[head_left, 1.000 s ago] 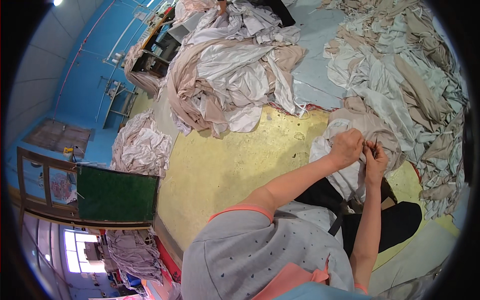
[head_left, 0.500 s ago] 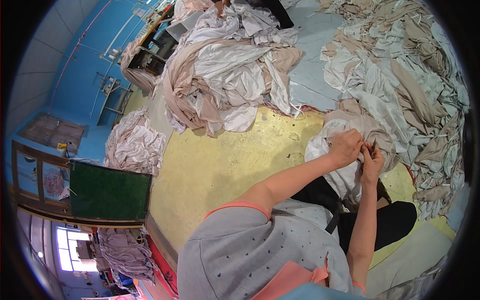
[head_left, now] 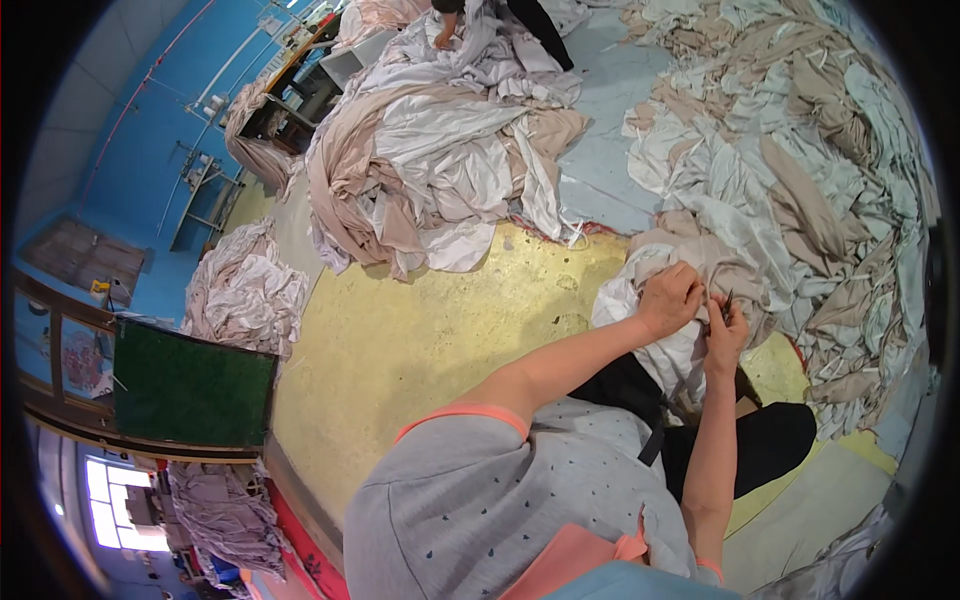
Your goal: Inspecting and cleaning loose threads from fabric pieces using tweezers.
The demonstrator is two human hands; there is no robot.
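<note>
A bunched beige-and-white cloth (head_left: 690, 245) lies over my lap and spreads out before me. The fingers of my left hand (head_left: 670, 302) are pinched together on its fold; whether a thread is also between them is too small to tell. Just beside it, my right hand (head_left: 727, 338) is closed around a small dark pointed tool (head_left: 728, 302), which looks like thread snips. Its tip points up and away from me. Both hands are close together over the cloth, with a narrow gap between them.
A large heap of beige and white cloth (head_left: 850, 190) reaches close to my right side. Another pile (head_left: 430, 150) stands ahead, with a person's hand (head_left: 446, 36) over it. A smaller pile (head_left: 250, 285) and a green panel (head_left: 190, 390) are at left, beyond the yellow floor (head_left: 430, 340).
The whole view has shifted slightly. My hands, touching before, have drawn a little apart over the cloth. At the far pile, more of the other person's arm has come into view.
</note>
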